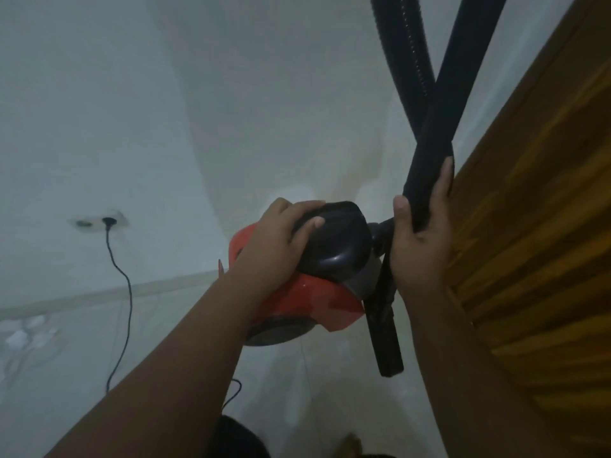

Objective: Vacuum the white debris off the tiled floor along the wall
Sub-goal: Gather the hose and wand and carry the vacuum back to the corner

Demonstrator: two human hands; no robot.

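Observation:
I hold a small red and black vacuum cleaner [307, 299] up in the air in front of me. My left hand [281, 239] grips its black top handle [334, 242]. My right hand [420, 236] is curled round the black rigid tube [439, 127], which runs up out of the top of the view. A ribbed black hose [403, 51] crosses behind that tube. A short black nozzle [386, 338] hangs down below the vacuum body. White debris [26, 335] lies on the pale tiled floor [82, 375] at the left, near the skirting.
A black power cord [124, 292] runs from a wall socket [99, 221] down the white wall [115, 110] to the floor. A brown wooden door [535, 242] fills the right side, close to my right hand. My foot [350, 442] shows at the bottom edge.

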